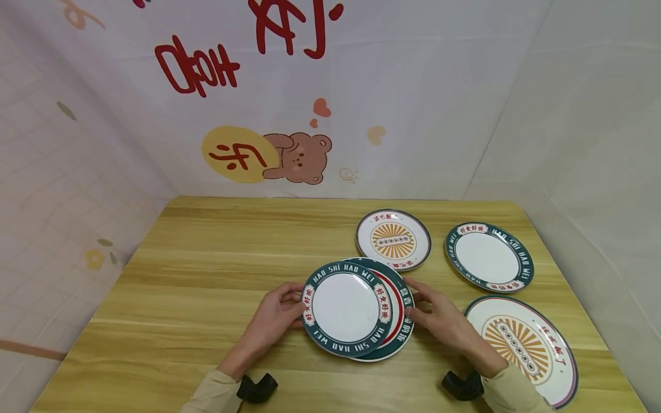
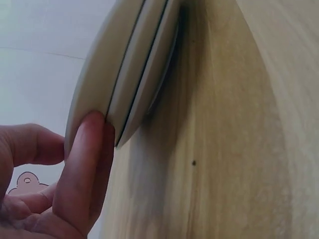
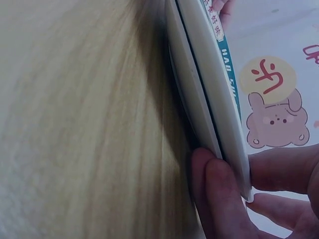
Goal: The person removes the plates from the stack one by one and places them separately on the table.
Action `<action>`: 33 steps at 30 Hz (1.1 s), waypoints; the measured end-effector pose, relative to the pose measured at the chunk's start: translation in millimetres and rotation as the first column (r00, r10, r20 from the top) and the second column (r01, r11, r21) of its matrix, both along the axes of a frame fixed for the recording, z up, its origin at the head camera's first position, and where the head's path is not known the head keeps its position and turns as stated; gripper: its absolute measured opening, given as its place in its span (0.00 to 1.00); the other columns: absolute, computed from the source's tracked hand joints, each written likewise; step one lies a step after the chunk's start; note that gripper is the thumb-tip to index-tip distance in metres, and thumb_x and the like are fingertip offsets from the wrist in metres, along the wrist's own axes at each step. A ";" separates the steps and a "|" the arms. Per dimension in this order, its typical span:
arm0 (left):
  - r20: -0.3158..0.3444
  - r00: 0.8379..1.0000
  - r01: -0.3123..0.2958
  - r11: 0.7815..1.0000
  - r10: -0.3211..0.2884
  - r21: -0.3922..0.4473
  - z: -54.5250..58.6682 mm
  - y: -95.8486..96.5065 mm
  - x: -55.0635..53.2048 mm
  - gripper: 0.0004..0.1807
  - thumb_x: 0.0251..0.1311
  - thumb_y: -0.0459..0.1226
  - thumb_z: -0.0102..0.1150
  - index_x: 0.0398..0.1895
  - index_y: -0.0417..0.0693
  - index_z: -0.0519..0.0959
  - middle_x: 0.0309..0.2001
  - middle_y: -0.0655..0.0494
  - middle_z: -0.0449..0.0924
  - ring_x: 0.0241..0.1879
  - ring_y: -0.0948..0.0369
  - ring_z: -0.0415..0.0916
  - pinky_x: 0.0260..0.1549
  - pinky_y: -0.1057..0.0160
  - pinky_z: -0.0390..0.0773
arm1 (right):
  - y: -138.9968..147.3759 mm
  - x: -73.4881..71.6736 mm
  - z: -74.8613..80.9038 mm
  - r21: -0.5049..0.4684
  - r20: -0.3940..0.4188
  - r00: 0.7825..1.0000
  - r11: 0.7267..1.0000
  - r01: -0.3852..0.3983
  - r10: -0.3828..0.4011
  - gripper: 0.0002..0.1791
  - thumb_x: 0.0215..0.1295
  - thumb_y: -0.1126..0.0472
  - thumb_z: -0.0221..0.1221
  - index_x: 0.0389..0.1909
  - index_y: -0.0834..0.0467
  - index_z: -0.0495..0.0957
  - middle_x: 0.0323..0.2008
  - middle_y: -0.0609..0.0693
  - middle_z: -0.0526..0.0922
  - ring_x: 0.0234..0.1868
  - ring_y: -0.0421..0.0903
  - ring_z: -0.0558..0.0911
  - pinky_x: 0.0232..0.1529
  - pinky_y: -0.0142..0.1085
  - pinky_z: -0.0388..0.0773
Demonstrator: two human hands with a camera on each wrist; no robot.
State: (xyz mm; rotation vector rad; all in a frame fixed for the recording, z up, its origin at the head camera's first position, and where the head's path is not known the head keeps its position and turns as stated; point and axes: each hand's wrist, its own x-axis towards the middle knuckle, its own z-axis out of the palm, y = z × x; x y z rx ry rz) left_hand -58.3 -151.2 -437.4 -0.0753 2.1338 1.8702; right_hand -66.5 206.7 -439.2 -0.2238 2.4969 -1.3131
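Observation:
A white plate with a dark green lettered rim point(image 1: 346, 307) lies on top of a stack held between both hands. Beneath it, offset to the right, shows a green-rimmed plate with a red ring point(image 1: 405, 338). Three layered plate edges point(image 2: 122, 79) appear in the left wrist view, close over the wooden table. My left hand point(image 1: 276, 315) pinches the stack's left side, thumb at the top plate's rim and fingertips point(image 2: 89, 124) against the undersides. On the right, my right hand point(image 1: 439, 315) grips the lower plate's rim, its fingers point(image 3: 222, 184) under the edges.
Behind the stack lies a white plate with an orange sunburst point(image 1: 392, 241). To the right are another green-rimmed plate point(image 1: 488, 256) and a larger sunburst plate point(image 1: 521, 344) near the right forearm. White printed cloth walls point(image 1: 413, 115) enclose the wooden table point(image 1: 206, 264).

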 end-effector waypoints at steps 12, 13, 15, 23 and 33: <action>0.054 0.995 -0.096 0.986 0.089 0.138 -3.1 -6.2 2.8 0.24 0.68 0.25 0.59 0.66 0.32 0.74 0.48 0.38 0.82 0.39 0.54 0.84 0.37 0.56 0.88 | -0.2 -1.0 0.7 0.016 0.011 1.000 1.000 0.004 -0.004 0.37 0.71 0.61 0.64 0.78 0.55 0.63 0.53 0.56 0.82 0.51 0.50 0.79 0.54 0.43 0.78; 0.058 0.994 -0.104 0.985 0.097 0.140 -3.9 -7.1 2.6 0.24 0.68 0.26 0.59 0.66 0.32 0.74 0.49 0.38 0.82 0.39 0.54 0.84 0.37 0.57 0.88 | -0.1 -1.0 0.8 0.018 0.010 1.000 1.000 0.004 -0.004 0.37 0.71 0.61 0.64 0.78 0.55 0.64 0.53 0.55 0.82 0.51 0.50 0.79 0.53 0.43 0.78; 0.069 0.991 -0.121 0.981 0.112 0.148 -4.9 -8.9 2.5 0.24 0.67 0.26 0.60 0.67 0.32 0.74 0.49 0.38 0.82 0.39 0.54 0.84 0.38 0.57 0.88 | 0.1 -1.0 0.9 0.017 0.007 1.000 1.000 0.005 -0.005 0.37 0.70 0.61 0.64 0.78 0.55 0.64 0.53 0.56 0.82 0.51 0.50 0.79 0.52 0.42 0.78; 0.099 0.982 -0.179 0.963 0.162 0.200 -6.3 -14.8 1.1 0.22 0.68 0.24 0.59 0.65 0.33 0.75 0.48 0.39 0.82 0.41 0.54 0.85 0.38 0.59 0.88 | 1.0 -0.6 0.6 -0.002 0.007 1.000 1.000 -0.003 0.003 0.37 0.71 0.62 0.64 0.78 0.57 0.63 0.52 0.56 0.81 0.50 0.50 0.79 0.50 0.39 0.79; 0.117 0.968 -0.244 0.946 0.223 0.215 -3.7 -21.7 -2.6 0.23 0.68 0.24 0.60 0.66 0.34 0.75 0.48 0.40 0.82 0.40 0.55 0.84 0.38 0.60 0.88 | -0.4 0.6 0.0 -0.017 0.029 0.999 1.000 0.014 -0.014 0.37 0.70 0.62 0.64 0.78 0.57 0.64 0.52 0.56 0.81 0.50 0.50 0.80 0.51 0.41 0.79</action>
